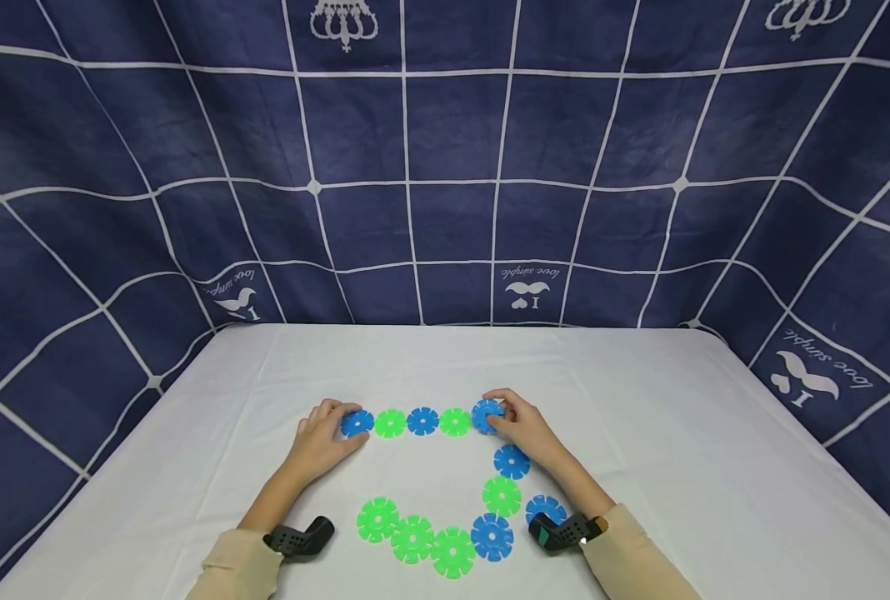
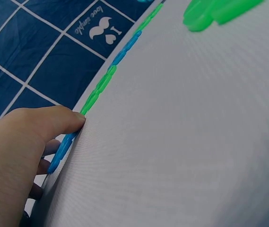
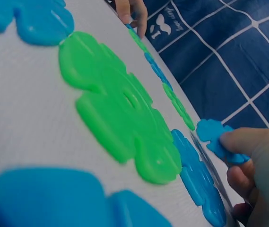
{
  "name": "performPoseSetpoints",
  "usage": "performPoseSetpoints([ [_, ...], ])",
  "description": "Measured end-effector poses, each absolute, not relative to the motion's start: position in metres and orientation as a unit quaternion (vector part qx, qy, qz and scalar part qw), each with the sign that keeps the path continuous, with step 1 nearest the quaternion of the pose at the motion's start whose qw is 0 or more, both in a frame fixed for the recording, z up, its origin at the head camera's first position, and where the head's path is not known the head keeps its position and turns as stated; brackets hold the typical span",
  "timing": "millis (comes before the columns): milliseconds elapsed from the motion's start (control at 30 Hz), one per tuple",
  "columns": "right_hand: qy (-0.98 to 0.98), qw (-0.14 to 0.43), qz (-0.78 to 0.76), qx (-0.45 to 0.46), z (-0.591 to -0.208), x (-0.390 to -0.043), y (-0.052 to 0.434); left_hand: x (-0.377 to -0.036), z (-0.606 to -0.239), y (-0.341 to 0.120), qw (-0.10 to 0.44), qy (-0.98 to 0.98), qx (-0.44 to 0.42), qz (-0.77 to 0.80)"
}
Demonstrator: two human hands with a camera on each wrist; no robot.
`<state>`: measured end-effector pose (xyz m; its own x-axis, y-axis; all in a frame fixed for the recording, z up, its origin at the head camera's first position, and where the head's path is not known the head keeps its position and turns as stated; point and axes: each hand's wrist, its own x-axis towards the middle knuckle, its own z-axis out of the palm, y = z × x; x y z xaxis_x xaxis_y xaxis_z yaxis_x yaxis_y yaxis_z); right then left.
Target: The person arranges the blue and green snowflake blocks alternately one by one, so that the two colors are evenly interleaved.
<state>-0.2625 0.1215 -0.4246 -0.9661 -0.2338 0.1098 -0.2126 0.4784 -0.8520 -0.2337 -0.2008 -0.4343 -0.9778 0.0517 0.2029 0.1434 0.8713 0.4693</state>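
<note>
Flat notched discs, blue and green, lie in a bent chain on the white table (image 1: 677, 433). Its far row alternates blue and green. My left hand (image 1: 346, 422) pinches the blue disc (image 1: 358, 423) at the row's left end; in the left wrist view the hand (image 2: 61, 142) has its thumb on the near edge of that disc (image 2: 54, 164) and its fingers behind. My right hand (image 1: 499, 413) pinches the blue disc (image 1: 486, 416) at the right end. In the right wrist view that hand (image 3: 233, 158) holds this disc (image 3: 210, 130) tilted, just off the cloth.
From the right end the chain runs toward me: a blue disc (image 1: 512, 461), a green one (image 1: 502, 496), then a curve of blue and green discs (image 1: 452, 552) near the front edge. A dark blue checked cloth (image 1: 445, 167) hangs behind and beside the table.
</note>
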Motion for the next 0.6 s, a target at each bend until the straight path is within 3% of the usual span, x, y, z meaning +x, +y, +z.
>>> performPoseSetpoints([
  [267, 0.905, -0.035, -0.408, -0.112, -0.4287, -0.2655, 0.1215, -0.2341, -0.4341, -0.2005, 0.097, -0.962, -0.054, -0.251],
  [600, 0.913, -0.048, -0.384, -0.131, -0.4310, -0.2631, 0.1221, -0.2312, -0.4321, -0.2004, 0.091, -0.961, -0.056, -0.255],
])
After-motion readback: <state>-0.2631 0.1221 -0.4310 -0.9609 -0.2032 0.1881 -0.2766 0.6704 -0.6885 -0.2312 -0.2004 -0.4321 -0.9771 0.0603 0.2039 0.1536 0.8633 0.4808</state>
